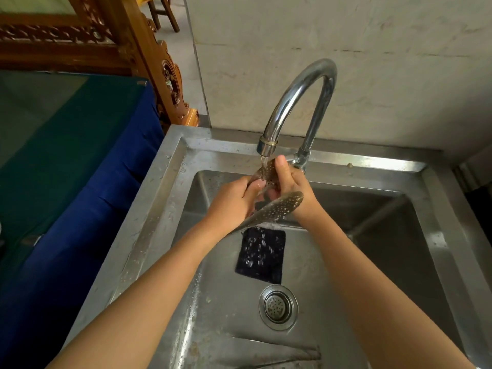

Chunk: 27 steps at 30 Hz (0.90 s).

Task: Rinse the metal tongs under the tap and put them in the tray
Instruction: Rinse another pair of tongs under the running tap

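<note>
The metal tongs (277, 207) have two perforated blades and are held over the steel sink (165, 198). Water runs from the curved chrome tap (300, 99) onto the upper blade. My left hand (231, 203) grips the tongs from the left, with the thumb pressed near the upper blade. My right hand (292, 190) holds the upper blade from the right, thumb up against it right below the spout. The lower blade sticks out in front of my right wrist, with water running off it. No tray is in view.
A dark square sponge (261, 255) lies wet on the sink floor, with the round drain strainer (278, 307) nearer to me. To the left stands a table with a blue and green cloth (80, 155). Carved wooden furniture (149, 49) stands behind it. A pale wall backs the sink.
</note>
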Tool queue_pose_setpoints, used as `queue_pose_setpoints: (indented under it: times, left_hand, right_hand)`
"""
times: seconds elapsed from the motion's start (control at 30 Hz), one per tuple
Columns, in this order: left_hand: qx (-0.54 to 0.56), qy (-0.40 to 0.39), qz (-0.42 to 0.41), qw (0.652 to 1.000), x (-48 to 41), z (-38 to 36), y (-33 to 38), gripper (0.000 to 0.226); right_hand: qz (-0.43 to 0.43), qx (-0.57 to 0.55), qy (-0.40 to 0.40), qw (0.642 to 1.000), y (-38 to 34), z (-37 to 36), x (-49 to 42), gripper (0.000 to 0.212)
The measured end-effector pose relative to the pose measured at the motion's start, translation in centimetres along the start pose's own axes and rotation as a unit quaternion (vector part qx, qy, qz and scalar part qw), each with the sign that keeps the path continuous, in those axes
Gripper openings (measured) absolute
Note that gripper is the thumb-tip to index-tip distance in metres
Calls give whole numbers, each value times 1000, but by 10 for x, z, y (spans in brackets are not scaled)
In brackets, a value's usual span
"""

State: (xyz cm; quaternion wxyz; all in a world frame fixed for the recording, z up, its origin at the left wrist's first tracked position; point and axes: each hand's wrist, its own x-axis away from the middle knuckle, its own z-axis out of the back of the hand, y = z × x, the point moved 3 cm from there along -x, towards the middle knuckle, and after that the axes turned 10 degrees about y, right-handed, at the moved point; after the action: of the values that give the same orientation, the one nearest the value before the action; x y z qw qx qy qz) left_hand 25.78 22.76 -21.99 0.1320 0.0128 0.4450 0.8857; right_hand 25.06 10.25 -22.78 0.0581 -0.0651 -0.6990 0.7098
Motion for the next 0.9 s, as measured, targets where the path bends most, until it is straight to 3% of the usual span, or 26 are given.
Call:
queue_pose_setpoints:
  times: [0.07, 0.23, 0.37, 0.47, 0.57, 0.63, 0.77, 0.83, 0.9]
  left_hand:
    - [-19, 13, 4, 1000, -2, 0, -4, 28]
    - [23, 21, 54, 998, -5, -3, -14, 24]
    - [122, -17, 183, 975, -6, -9, -33, 29]
    - [169, -44, 214, 961, -3, -15, -36, 27]
    - [224, -71, 254, 938, 1, -19, -31, 23]
    - [266, -59, 271, 923, 4, -17, -29, 21]
    - [271, 71, 174, 944, 13, 2, -23, 35]
    - [253, 67, 116, 958, 19, 3, -11, 39]
    - [232, 31, 114, 966, 24, -10, -3, 32]
  right_hand:
    - [-26, 20, -16, 999, 4, 8, 2, 58]
    - [-93, -71, 31, 993, 9, 18, 10, 50]
    - [-50, -84, 19, 995, 1, 15, 19, 50]
    - [-4, -10, -11, 1000, -8, 12, 22, 29]
    - [12, -15, -67, 998, -15, 6, 21, 32]
    - [15, 8, -53, 998, -17, 3, 20, 26]
    - [30, 71, 38, 996, -12, 4, 20, 10]
    - [31, 95, 91, 991, -8, 4, 19, 17]
    - [39, 119, 144, 982, -6, 0, 18, 26]
